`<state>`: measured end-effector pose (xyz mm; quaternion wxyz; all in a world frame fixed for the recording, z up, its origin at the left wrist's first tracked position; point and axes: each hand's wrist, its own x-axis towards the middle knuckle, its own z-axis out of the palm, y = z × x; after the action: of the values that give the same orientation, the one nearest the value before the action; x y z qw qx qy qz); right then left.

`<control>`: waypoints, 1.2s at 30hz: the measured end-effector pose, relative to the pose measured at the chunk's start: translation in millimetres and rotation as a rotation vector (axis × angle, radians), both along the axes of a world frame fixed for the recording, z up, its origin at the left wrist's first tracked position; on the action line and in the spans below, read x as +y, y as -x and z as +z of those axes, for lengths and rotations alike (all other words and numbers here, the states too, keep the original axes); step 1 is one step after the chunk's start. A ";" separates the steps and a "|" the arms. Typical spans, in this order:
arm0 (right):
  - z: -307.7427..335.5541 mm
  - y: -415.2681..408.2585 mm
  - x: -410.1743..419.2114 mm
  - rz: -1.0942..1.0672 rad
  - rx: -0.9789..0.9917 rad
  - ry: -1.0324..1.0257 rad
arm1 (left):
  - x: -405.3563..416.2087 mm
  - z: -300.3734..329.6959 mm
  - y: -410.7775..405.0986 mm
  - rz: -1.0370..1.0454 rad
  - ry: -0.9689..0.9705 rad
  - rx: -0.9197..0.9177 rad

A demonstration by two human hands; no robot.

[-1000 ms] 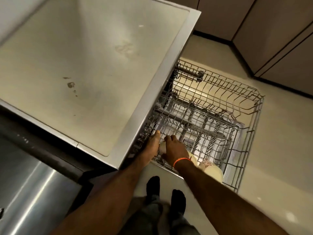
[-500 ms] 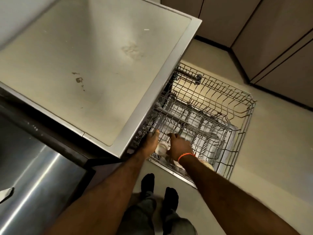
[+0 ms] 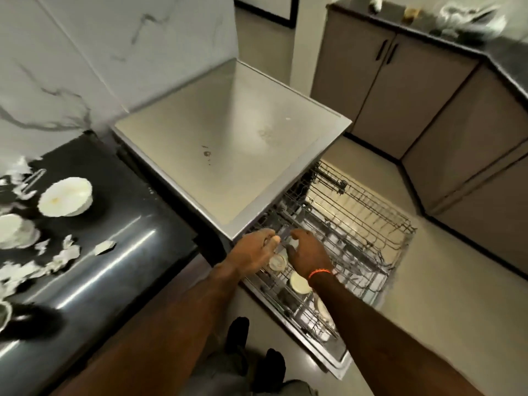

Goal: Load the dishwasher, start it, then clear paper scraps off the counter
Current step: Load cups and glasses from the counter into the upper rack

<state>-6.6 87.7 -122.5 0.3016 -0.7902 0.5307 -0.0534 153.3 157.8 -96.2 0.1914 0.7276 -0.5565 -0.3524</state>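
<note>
The dishwasher (image 3: 228,155) stands open with its wire rack (image 3: 357,224) pulled out over the floor. A white cup (image 3: 276,263) sits upside down in the rack's near corner, and a second cup (image 3: 300,282) sits just behind my right wrist. My left hand (image 3: 254,252) hovers over the rack's near-left edge with loose fingers and holds nothing. My right hand (image 3: 308,252) is spread open just right of the first cup. Torn paper scraps (image 3: 65,252) lie on the black counter (image 3: 123,238) to the left.
White bowls (image 3: 67,200) and more crockery (image 3: 14,230) stand on the black counter beside the scraps. Beige cabinets (image 3: 400,90) line the far side and right. A far counter (image 3: 468,21) carries blurred items. My feet (image 3: 257,355) are on the floor before the open door.
Both hands have come off the cup in the rack and lifted slightly. The view has swung up and back, which brings the black counter with bowls and scraps into sight.
</note>
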 end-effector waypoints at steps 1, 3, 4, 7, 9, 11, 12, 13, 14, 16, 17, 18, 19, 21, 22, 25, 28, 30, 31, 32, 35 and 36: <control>8.4 -4.0 3.2 -0.001 -0.047 0.024 | 8.4 14.0 -2.3 0.016 0.048 -0.020; 26.9 -18.5 9.4 0.005 -0.138 0.074 | 25.9 37.9 -13.8 0.064 0.099 -0.024; 35.0 -26.3 10.7 0.012 -0.171 0.091 | 32.9 45.8 -21.0 0.080 0.113 -0.023; 55.4 -62.5 20.4 0.118 -0.249 0.120 | 64.1 69.2 -54.2 0.153 0.147 -0.083; 66.4 -88.7 28.9 0.195 -0.315 0.114 | 84.2 81.7 -76.1 0.227 0.184 -0.109; 74.5 -119.2 41.6 0.253 -0.373 0.121 | 107.4 91.6 -98.7 0.318 0.218 -0.139; 79.3 -134.7 49.4 0.281 -0.381 0.123 | 118.5 93.6 -110.8 0.360 0.236 -0.153; 81.1 -151.3 55.8 0.317 -0.390 0.119 | 129.2 96.7 -122.9 0.396 0.249 -0.172; 84.4 -165.6 63.1 0.341 -0.387 0.113 | 138.4 96.6 -135.1 0.422 0.249 -0.191; 89.4 -198.6 79.5 0.395 -0.397 0.089 | 162.1 97.0 -164.0 0.485 0.235 -0.226; 89.2 -215.9 86.9 0.428 -0.407 0.084 | 174.1 98.0 -179.6 0.519 0.232 -0.237; 91.6 -232.9 95.5 0.460 -0.408 0.076 | 185.6 98.7 -195.8 0.552 0.242 -0.244; 91.8 -247.5 101.7 0.492 -0.423 0.064 | 195.5 100.7 -209.0 0.582 0.246 -0.246; 93.2 -281.6 117.4 0.535 -0.445 0.035 | 216.3 105.7 -240.5 0.638 0.248 -0.274; 94.9 -298.1 125.7 0.554 -0.443 0.031 | 225.6 107.1 -256.9 0.665 0.251 -0.294; 96.0 -345.8 147.8 0.634 -0.415 0.040 | 250.4 110.6 -301.7 0.760 0.283 -0.347; 95.3 -390.3 167.2 0.694 -0.370 0.008 | 271.1 106.2 -340.9 0.895 0.331 -0.365; 93.6 -414.2 177.4 0.725 -0.344 -0.016 | 279.3 99.5 -361.9 0.928 0.305 -0.369; 91.3 -426.0 181.8 0.738 -0.331 -0.029 | 281.6 96.3 -372.3 0.920 0.273 -0.365; 90.3 -436.3 185.9 0.751 -0.314 -0.043 | 282.3 93.4 -381.5 0.901 0.244 -0.359; 86.4 -457.8 194.9 0.772 -0.273 -0.090 | 279.8 85.7 -398.7 0.822 0.205 -0.310; 86.6 -462.3 196.9 0.776 -0.267 -0.096 | 278.3 83.0 -402.9 0.809 0.206 -0.292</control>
<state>455.6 284.6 -35.9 0.4019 -0.9030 0.1514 -0.0129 556.2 436.1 -13.2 0.3047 0.9063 -0.2801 -0.0853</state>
